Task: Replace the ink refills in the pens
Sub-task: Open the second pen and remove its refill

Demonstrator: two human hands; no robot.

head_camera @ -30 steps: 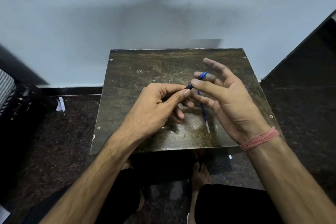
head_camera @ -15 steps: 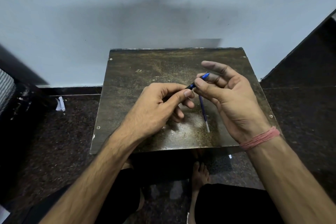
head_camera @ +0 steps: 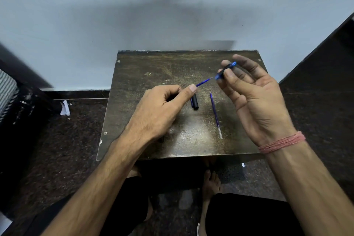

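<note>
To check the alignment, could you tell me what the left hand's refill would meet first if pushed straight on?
Probably the pen barrel pinched by the right hand: the left hand aims its refill at the barrel's open end, though depth is uncertain.

Table top: dark, worn, scratched, dull sheen near front edge; material could not be told. Pen barrel: blue plastic, glossy, pinched in right hand. Refill pinched in left hand: thin blue plastic tube. Spare refill laid on table: translucent plastic, clear at near end. Cap: black plastic, smooth. Wrist thread: pink, twisted fibre, matt. Floor: speckled dark stone. Wall: matt, pale paint.
</note>
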